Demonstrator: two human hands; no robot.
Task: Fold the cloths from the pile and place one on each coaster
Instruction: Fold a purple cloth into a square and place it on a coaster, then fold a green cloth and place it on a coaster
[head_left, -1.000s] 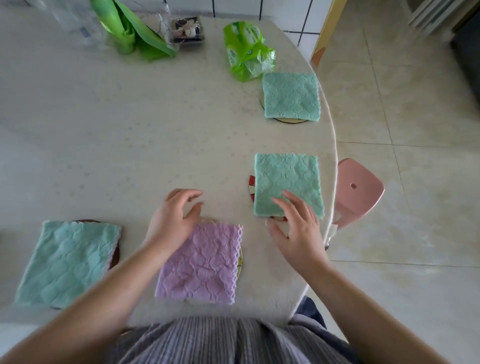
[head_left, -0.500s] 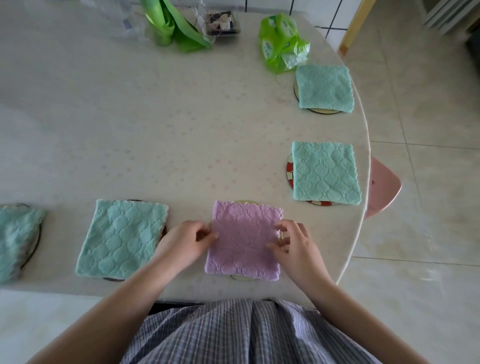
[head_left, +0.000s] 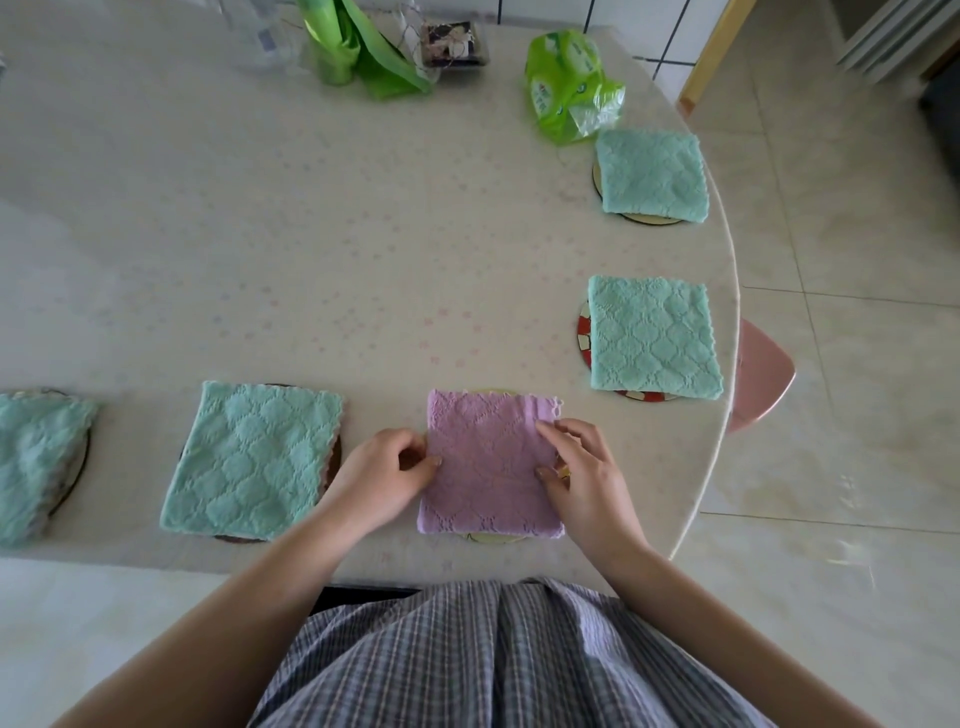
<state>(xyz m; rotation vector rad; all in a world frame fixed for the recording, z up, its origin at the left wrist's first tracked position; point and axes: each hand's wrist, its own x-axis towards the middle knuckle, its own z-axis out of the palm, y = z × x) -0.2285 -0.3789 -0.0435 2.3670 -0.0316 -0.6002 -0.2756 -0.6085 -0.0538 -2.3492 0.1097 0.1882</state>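
Left hand (head_left: 382, 478) pinches left edge of purple cloth (head_left: 488, 467); right hand (head_left: 584, 475) grip curled on right edge. Cloth lies folded square on coaster (head_left: 493, 538), near table (head_left: 311, 260) front edge. Likely soft, light, limp; best held by edges or corners to keep fold.

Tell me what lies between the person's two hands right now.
In the head view, the folded purple cloth on its coaster lies between the left hand and right hand; both grip its side edges.
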